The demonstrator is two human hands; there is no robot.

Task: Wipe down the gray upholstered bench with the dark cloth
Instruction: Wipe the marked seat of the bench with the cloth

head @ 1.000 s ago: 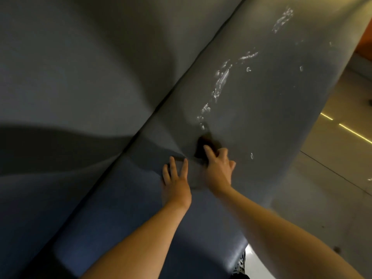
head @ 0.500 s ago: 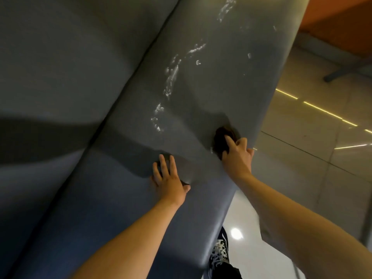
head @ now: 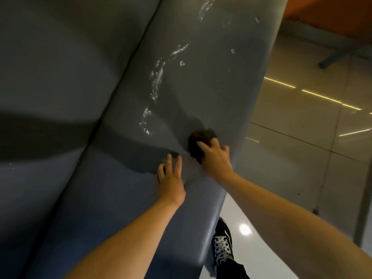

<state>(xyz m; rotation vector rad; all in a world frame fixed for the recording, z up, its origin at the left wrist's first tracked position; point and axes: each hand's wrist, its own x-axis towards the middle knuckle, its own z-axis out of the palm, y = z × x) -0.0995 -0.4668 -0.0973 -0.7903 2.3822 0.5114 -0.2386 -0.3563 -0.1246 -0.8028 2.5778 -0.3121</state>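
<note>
The gray upholstered bench seat (head: 201, 87) runs from lower left to upper right, with its backrest (head: 60, 67) on the left. White foamy streaks (head: 157, 81) trail along the middle of the seat. My right hand (head: 216, 158) presses the bunched dark cloth (head: 196, 142) onto the seat near its right edge, fingers curled over it. My left hand (head: 171, 178) lies flat on the seat just left of it, fingers spread and straight.
The seat's right edge drops to a glossy tiled floor (head: 302, 148) with light reflections. My black shoe with white laces (head: 222, 244) stands by the bench. A dark furniture leg (head: 338, 55) lies at the upper right.
My right hand slid the cloth from mid-seat to the right edge, then back a little toward the left hand. The left hand has stayed planted. The view has shifted.
</note>
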